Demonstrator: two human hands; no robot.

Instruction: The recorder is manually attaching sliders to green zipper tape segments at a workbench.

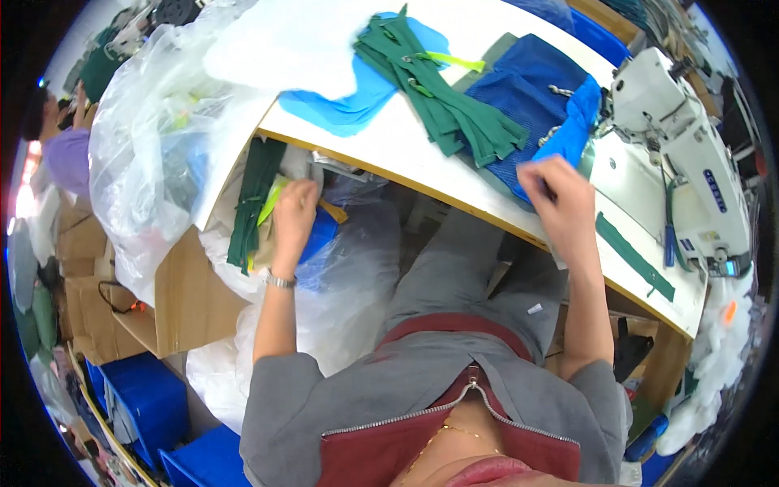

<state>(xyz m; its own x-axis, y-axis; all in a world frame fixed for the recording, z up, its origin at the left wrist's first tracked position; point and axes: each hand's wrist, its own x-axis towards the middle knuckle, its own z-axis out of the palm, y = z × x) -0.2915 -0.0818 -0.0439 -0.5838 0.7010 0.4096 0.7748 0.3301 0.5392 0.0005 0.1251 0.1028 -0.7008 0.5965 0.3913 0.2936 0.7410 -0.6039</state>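
Observation:
At the table's front left edge my left hand (296, 213) is closed, its fingers curled beside a lime strip (268, 204); what they grip is hidden. Dark green zippers (250, 213) hang next to it. My right hand (560, 199) is curled into a loose fist at the front edge of a blue mesh piece (519, 89), close to its bright blue band (573, 122); anything between these fingers is hidden. Partly on the mesh rests a bundle of green zippers (434, 89), with another lime strip (454, 62) across it. A bright blue fabric piece (345, 109) lies to its left.
A white sewing machine (690, 154) stands at the right, with a single green strip (635, 256) before it. Clear plastic bags (150, 138), a cardboard box (195, 296) and blue crates (146, 406) crowd the left. Farther left is another person in purple (66, 162).

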